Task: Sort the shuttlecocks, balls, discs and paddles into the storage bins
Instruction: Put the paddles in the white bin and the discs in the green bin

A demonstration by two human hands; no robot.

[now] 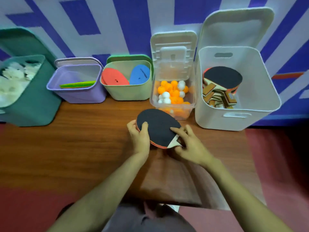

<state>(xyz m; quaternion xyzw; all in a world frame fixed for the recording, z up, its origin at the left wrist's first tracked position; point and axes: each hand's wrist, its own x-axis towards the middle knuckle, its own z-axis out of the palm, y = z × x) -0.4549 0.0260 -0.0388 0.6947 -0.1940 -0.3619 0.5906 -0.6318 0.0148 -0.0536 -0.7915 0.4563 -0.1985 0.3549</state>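
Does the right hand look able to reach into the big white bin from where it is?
Probably yes. The white bin stands open just beyond the right hand, its lid tipped back, with nothing visible between them. That hand grips the paddle by its handle, though.

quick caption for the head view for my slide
Left hand and right hand grip a black paddle at the table, near the clear ball bin and the white paddle bin

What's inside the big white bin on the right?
The white bin holds table tennis paddles in a loose pile: a black-rubber paddle on top, wooden handles sticking out beneath. Lower paddles are covered, so I can't give a count.
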